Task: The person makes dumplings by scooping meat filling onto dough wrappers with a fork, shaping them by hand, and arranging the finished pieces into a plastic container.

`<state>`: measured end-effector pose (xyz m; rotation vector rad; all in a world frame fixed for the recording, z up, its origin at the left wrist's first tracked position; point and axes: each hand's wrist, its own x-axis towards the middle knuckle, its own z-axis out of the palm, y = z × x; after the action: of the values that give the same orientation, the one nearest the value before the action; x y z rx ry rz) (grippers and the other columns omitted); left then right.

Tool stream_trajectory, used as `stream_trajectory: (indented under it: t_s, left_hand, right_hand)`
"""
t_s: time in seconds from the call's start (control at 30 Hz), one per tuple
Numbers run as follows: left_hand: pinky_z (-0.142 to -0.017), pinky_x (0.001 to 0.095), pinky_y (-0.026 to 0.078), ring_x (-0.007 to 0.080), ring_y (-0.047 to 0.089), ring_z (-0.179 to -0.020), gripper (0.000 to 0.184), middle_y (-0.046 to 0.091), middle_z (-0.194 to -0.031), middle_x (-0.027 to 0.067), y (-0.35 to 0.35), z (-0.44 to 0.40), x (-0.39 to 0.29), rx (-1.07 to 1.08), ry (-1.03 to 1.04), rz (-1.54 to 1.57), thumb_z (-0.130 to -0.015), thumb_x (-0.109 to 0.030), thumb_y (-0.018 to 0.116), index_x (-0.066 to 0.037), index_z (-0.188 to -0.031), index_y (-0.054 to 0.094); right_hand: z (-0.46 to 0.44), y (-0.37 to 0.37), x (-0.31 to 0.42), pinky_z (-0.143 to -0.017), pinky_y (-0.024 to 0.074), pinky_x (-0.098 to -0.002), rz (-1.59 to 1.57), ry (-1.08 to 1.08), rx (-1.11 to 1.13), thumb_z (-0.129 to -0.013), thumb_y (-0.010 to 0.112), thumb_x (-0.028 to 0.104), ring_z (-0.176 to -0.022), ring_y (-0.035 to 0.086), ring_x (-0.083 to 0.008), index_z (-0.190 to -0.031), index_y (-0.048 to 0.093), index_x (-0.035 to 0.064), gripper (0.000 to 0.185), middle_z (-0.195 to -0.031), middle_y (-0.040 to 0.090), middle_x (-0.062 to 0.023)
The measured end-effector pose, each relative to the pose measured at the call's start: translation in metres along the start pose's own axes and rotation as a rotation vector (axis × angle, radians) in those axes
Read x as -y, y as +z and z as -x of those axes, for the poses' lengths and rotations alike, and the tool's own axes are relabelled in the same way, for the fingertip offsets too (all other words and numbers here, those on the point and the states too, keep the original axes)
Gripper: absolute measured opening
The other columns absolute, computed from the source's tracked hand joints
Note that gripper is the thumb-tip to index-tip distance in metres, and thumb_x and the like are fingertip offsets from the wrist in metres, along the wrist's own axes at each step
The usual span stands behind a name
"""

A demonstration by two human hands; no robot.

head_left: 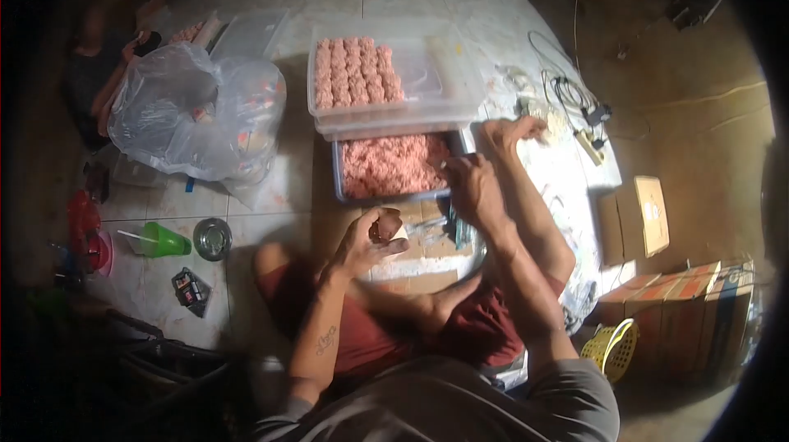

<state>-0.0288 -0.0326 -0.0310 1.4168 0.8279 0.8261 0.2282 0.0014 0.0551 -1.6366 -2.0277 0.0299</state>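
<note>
My left hand [368,243] is curled in front of the blue-grey tub [339,175], with a small pale edge by its fingers; what lies in the palm is unclear. Loose pinkish minced meat [390,164] fills the tub. At the tub's right side, my right hand [477,187] is closed, its fingertips over the meat; a small light tip shows there, too small to name. Behind the tub, stacked clear plastic trays [423,76] hold rows of shaped meat portions [353,72] on the left part of the top one.
Left are a big clear plastic bag [164,113], a green cup [167,240] and a glass ashtray [213,239]. Cables [567,93] and a power strip [589,149] lie right. A yellow basket [611,350] and cardboard boxes [666,306] stand lower right. Another person sits upper left.
</note>
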Motion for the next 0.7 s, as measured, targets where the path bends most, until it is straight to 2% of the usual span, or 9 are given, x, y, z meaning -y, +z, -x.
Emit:
stream_trajectory:
  t_s: [0.03,0.1,0.13,0.2,0.3,0.37,0.47,0.53,0.7]
  left_hand:
    - [-0.090,0.0305,0.052,0.0151,0.062,-0.102,0.080,0.059,-0.120,0.0073,0.000,0.001,0.003,-0.028,-0.023,0.323,-0.084,-0.035,0.086,0.001,-0.143,0.046]
    - [-0.094,0.0312,0.051,0.0161,0.061,-0.108,0.071,0.060,-0.122,0.0082,-0.009,-0.007,-0.039,-0.009,0.026,0.336,-0.092,-0.029,0.078,0.003,-0.145,0.043]
    - [-0.095,0.0313,0.050,0.0172,0.060,-0.112,0.069,0.061,-0.123,0.0094,-0.012,-0.010,-0.045,-0.004,0.050,0.363,-0.094,-0.028,0.075,0.003,-0.146,0.042]
    - [-0.097,0.0319,0.050,0.0190,0.060,-0.117,0.072,0.060,-0.127,0.0117,-0.015,-0.018,-0.059,-0.006,0.118,0.341,-0.095,-0.031,0.074,0.003,-0.148,0.040]
    - [-0.100,0.0334,0.049,0.0225,0.059,-0.122,0.075,0.059,-0.135,0.0162,-0.024,-0.022,-0.078,-0.118,0.229,0.347,-0.096,-0.036,0.072,0.003,-0.150,0.038]
    - [-0.099,0.0348,0.051,0.0240,0.062,-0.119,0.070,0.055,-0.143,0.0207,-0.050,-0.021,-0.073,-0.286,0.293,0.345,-0.098,-0.035,0.069,0.003,-0.150,0.041]
    - [-0.081,0.0289,0.053,0.0168,0.066,-0.100,0.035,0.067,-0.116,0.0095,-0.095,-0.023,-0.010,-0.818,0.185,0.243,-0.100,-0.026,0.061,0.000,-0.124,0.063]
    - [-0.068,0.0251,0.043,0.0107,0.060,-0.086,0.023,0.062,-0.101,0.0030,-0.115,-0.028,0.023,-1.096,0.074,0.349,-0.097,-0.021,0.062,-0.005,-0.114,0.064]
    - [-0.061,0.0269,0.038,0.0107,0.047,-0.070,0.014,0.056,-0.084,0.0031,-0.137,-0.033,0.043,-0.950,0.163,0.714,-0.096,-0.016,0.062,-0.003,-0.102,0.062]
  right_hand:
    - [0.000,0.010,0.004,-0.085,0.0539,-0.0474,-0.217,0.073,0.064,-0.091,0.068,0.012,-0.093,0.066,-0.0403,-0.118,0.070,0.0049,0.027,-0.106,0.069,-0.0230]
    - [-0.002,0.009,0.040,-0.087,0.0556,-0.0453,-0.206,-0.051,0.110,-0.090,0.076,0.024,-0.100,0.068,-0.0363,-0.134,0.058,0.0023,0.052,-0.121,0.064,-0.0233]
    - [-0.008,-0.007,0.070,-0.087,0.0559,-0.0440,-0.417,0.078,0.256,-0.090,0.075,0.020,-0.098,0.068,-0.0352,-0.134,0.058,0.0017,0.051,-0.115,0.068,-0.0199]
    - [-0.012,0.015,0.067,-0.084,0.0557,-0.0419,-0.479,-0.232,0.190,-0.088,0.074,0.015,-0.093,0.069,-0.0340,-0.129,0.059,0.0011,0.045,-0.108,0.070,-0.0162]
    - [-0.050,-0.002,0.083,-0.080,0.0547,-0.0435,-0.386,-0.191,0.277,-0.082,0.074,0.008,-0.084,0.067,-0.0395,-0.122,0.059,-0.0022,0.044,-0.100,0.069,-0.0223]
    - [-0.074,-0.011,0.078,-0.073,0.0538,-0.0386,-0.641,0.058,0.286,-0.092,0.071,0.011,-0.077,0.066,-0.0251,-0.111,0.062,-0.0019,0.026,-0.089,0.068,-0.0131]
    - [-0.142,-0.025,0.057,-0.064,0.0503,-0.0298,-0.907,0.257,0.234,-0.098,0.070,0.021,-0.076,0.062,-0.0123,-0.112,0.063,-0.0001,0.027,-0.089,0.067,-0.0054]
    - [-0.198,-0.011,0.032,-0.063,0.0483,-0.0263,-0.942,0.274,0.077,-0.095,0.073,0.022,-0.074,0.062,-0.0127,-0.115,0.062,-0.0005,0.032,-0.088,0.068,-0.0051]
    - [-0.321,0.057,-0.035,-0.065,0.0533,-0.0348,-0.452,0.268,0.081,-0.091,0.069,0.024,-0.077,0.066,-0.0181,-0.105,0.067,0.0006,0.027,-0.087,0.070,-0.0136]
